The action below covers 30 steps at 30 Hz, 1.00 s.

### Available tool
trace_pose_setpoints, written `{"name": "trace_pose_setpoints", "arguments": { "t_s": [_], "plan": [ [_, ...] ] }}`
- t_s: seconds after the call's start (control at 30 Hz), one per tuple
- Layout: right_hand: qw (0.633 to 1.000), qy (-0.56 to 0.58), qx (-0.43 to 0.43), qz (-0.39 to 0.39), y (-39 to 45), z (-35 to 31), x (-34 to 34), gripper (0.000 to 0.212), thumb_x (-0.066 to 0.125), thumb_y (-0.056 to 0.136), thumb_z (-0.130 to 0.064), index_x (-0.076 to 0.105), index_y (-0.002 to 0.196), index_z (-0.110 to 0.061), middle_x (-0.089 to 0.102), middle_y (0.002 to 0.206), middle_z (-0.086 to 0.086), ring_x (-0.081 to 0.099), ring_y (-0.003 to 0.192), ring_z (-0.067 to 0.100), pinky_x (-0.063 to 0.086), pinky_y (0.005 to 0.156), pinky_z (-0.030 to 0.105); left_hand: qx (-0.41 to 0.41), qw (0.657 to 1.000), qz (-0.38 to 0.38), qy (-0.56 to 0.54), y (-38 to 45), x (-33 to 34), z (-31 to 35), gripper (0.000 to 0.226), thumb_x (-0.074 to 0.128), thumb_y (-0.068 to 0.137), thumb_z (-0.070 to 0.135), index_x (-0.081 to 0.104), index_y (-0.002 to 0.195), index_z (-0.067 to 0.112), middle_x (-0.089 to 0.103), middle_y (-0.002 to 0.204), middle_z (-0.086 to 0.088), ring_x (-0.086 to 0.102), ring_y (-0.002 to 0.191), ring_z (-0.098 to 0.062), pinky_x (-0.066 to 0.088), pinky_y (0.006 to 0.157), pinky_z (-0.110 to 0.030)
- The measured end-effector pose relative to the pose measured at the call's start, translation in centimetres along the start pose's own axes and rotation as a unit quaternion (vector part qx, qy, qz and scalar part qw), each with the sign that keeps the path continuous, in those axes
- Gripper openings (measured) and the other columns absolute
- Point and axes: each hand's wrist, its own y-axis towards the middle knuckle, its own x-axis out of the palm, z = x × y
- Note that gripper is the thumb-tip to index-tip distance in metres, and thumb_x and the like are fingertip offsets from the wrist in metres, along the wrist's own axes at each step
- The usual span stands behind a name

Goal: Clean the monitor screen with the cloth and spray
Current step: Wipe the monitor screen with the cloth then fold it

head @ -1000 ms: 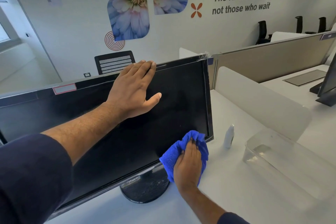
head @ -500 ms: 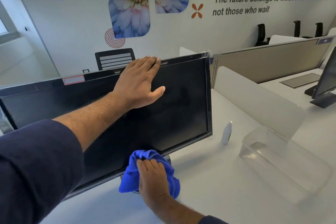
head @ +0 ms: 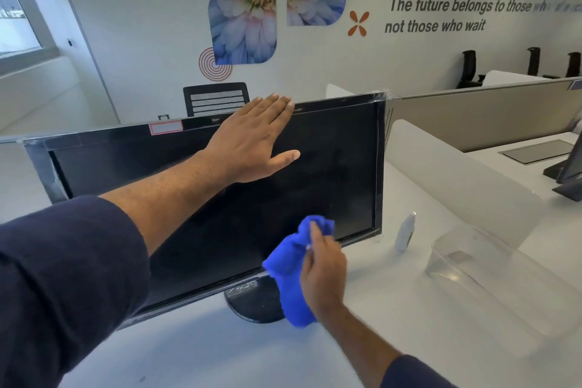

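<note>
A: What is sitting in front of you, biggest thing first?

B: The white desk (head: 393, 334) is running under everything. On it the black monitor (head: 340, 167) is standing upright on its round base (head: 248, 302), its dark screen filling the middle of my view, from nine o'clock across to about three o'clock.

A: And off to the side?

B: At four o'clock a clear plastic bin (head: 504, 277) is lying on the desk, well apart from the monitor. Between the two, near the screen's lower right corner, the small white spray bottle (head: 405, 231) is standing upright, with neither of my hands touching it.

A: What is your left hand (head: 252, 145) doing?

B: It is lying flat against the upper part of the screen, toward twelve o'clock. The fingers are straight and together, their tips reaching over the top bezel, and the thumb is sticking out toward three o'clock. It is grasping nothing.

A: Your right hand (head: 324, 274)?

B: It is at five o'clock from screen centre, clenched around the blue cloth (head: 289, 264). The bunched cloth is sitting over the lower edge of the screen, its top poking up past my fingers and its tail hanging down in front of the base. I cannot tell whether it is actually touching the glass
</note>
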Motion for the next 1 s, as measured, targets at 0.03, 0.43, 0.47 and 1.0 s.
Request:
{"name": "trace_pose_setpoints", "arguments": {
  "t_s": [0.03, 0.43, 0.47, 1.0],
  "plan": [
    [0.999, 0.015, 0.045, 0.027, 1.2, 0.8, -0.7, 0.049, 0.059, 0.087, 0.004, 0.059, 0.135, -0.007, 0.068, 0.095, 0.010, 0.064, 0.084, 0.033, 0.051, 0.069, 0.042, -0.004, 1.000, 0.002, 0.003, -0.5, 0.1, -0.2, 0.090, 0.015, 0.094, 0.073, 0.002, 0.161, 0.014, 0.004, 0.170, -0.005, 0.001, 0.156, -0.018, 0.002, 0.127, -0.036],
    [1.000, 0.018, 0.020, 0.005, 2.8, 1.3, 0.4, 0.039, 0.074, 0.076, 0.003, 0.065, 0.113, -0.007, 0.065, 0.101, 0.006, 0.059, 0.096, 0.030, 0.055, 0.081, 0.047, -0.067, 0.997, 0.009, 0.035, -8.7, -0.3, -4.6, 0.091, 0.013, 0.094, 0.073, 0.002, 0.161, 0.013, 0.005, 0.170, -0.005, 0.002, 0.156, -0.018, 0.006, 0.127, -0.039],
    [1.000, -0.004, -0.020, -0.009, 1.7, 1.1, 1.0, 0.041, 0.077, 0.069, 0.006, 0.067, 0.107, -0.007, 0.066, 0.096, 0.007, 0.061, 0.089, 0.032, 0.056, 0.074, 0.047, -0.072, 0.997, 0.008, 0.038, -9.3, -0.3, -4.9, 0.091, 0.014, 0.094, 0.073, 0.002, 0.161, 0.013, 0.006, 0.170, -0.006, 0.003, 0.156, -0.018, 0.007, 0.127, -0.039],
    [0.943, -0.101, -0.250, -0.196, -4.8, -6.7, 3.7, 0.053, 0.083, 0.048, -0.005, 0.074, 0.097, -0.023, 0.067, 0.091, -0.009, 0.064, 0.084, 0.019, 0.053, 0.072, 0.030, -0.107, 0.993, 0.031, 0.026, -12.4, -0.3, -5.7, 0.088, 0.027, 0.095, 0.066, 0.012, 0.160, 0.009, 0.013, 0.168, -0.010, 0.007, 0.156, -0.022, 0.005, 0.126, -0.037]
  ]
}}
